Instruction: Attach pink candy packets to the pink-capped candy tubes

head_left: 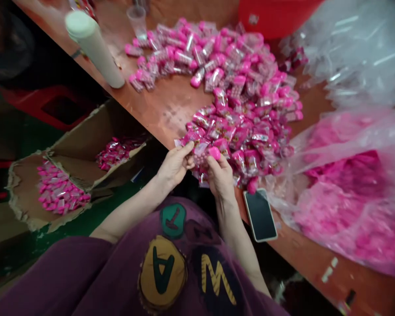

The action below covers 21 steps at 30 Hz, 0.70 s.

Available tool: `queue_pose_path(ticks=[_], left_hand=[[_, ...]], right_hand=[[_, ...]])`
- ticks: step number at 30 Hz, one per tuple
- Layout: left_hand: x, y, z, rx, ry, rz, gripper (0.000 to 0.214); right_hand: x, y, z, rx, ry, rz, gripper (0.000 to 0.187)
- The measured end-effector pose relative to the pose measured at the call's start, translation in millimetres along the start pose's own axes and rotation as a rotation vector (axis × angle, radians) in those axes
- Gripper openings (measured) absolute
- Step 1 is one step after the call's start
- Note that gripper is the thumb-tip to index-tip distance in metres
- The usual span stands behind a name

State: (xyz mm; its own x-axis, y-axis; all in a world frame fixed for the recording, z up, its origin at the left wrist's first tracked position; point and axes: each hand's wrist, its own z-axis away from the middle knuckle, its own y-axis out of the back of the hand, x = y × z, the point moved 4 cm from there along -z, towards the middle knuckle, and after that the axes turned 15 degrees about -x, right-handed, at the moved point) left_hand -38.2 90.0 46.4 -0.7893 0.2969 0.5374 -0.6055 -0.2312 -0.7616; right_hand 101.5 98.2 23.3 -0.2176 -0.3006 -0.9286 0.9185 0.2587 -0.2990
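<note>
Close to the table edge, my left hand [177, 164] pinches the see-through end of a small bottle [202, 159] that looks filled with pale pink beads. My right hand [222, 174] grips the same bottle at its bright pink cap [214, 152]. Just beyond my fingers lies a pile of shiny pink wrapped packets [240, 127]. Farther back, more small see-through bottles with pink caps [197, 52] spread in a curved heap. Blur hides the finer detail between my fingertips.
A phone [261, 215] lies at the table edge on the right, beside plastic bags of pink pieces [342, 197]. White plastic bags [349, 57] and a red container [276, 17] stand behind. Left are a pale cylinder [95, 50], a plastic cup [137, 19] and a divided cardboard box [75, 149] below.
</note>
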Motion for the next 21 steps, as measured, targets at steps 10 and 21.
queue_pose_path(ticks=[10, 21], left_hand=[[-18.9, -11.6, 12.7, -0.061, 0.059, -0.109, 0.039], [-36.8, -12.1, 9.9, 0.001, 0.134, -0.142, 0.046]], right_hand=[[-11.6, 27.0, 40.5, -0.029, 0.024, 0.008, 0.044], [-1.0, 11.7, 54.7, 0.008, 0.005, -0.013, 0.045]])
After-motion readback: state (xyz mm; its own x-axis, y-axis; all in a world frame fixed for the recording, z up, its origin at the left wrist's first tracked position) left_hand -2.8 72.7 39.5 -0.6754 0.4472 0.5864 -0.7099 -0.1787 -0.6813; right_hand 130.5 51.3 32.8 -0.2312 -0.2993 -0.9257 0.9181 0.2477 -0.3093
